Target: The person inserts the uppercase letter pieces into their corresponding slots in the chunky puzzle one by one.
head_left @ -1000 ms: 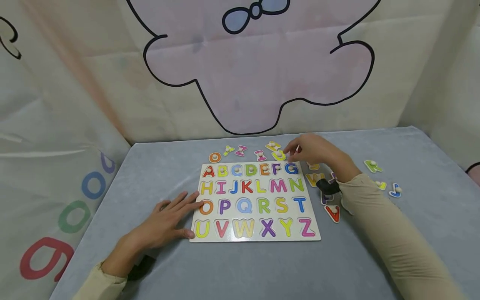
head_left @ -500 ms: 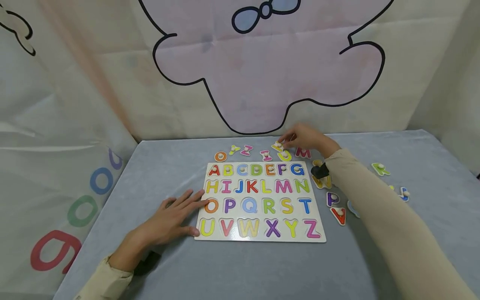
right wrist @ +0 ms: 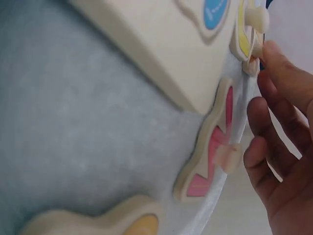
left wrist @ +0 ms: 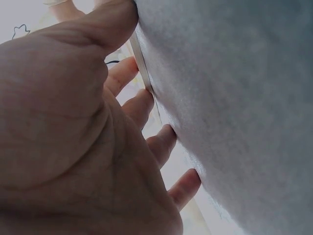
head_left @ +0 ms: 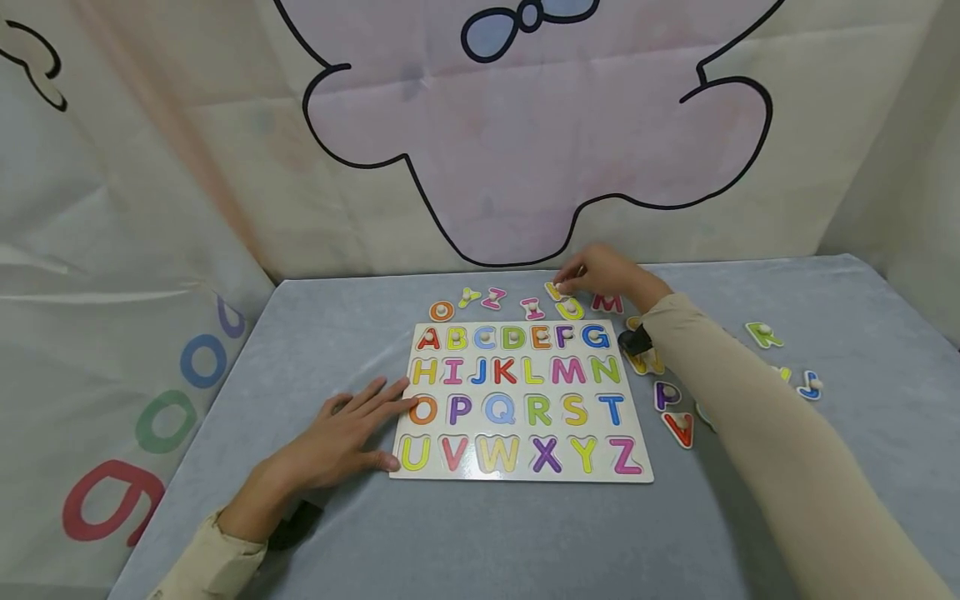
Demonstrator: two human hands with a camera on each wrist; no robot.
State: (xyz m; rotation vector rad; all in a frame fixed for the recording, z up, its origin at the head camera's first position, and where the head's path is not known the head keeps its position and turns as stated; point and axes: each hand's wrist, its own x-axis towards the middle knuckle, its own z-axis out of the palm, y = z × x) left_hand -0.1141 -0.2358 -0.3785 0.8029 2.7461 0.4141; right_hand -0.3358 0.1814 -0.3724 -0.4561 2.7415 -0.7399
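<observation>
A white alphabet puzzle board (head_left: 465, 429) lies on the table, with knobbed pieces in its top row, A to G. My left hand (head_left: 337, 442) rests fingers spread on the board's left edge; in the left wrist view the fingertips (left wrist: 186, 183) lie along that edge. Beyond the far right corner, my right hand (head_left: 603, 273) pinches a yellow letter piece (head_left: 553, 292). In the right wrist view, thumb and forefinger of the right hand (right wrist: 286, 127) are at its knob. Right in front of it lies the yellow U piece (head_left: 570, 309).
Behind the board lie the orange O piece (head_left: 442, 311), Y piece (head_left: 468, 297), Z piece (head_left: 493, 298), I piece (head_left: 532, 309) and M piece (head_left: 607, 303). To the right are the P piece (head_left: 666, 395), red V piece (head_left: 679, 430), green R piece (head_left: 764, 335) and blue J piece (head_left: 811, 385).
My right hand has moved back and slightly left, from beside the U piece to the yellow piece behind it, uncovering the M piece. The left hand keeps its place on the board.
</observation>
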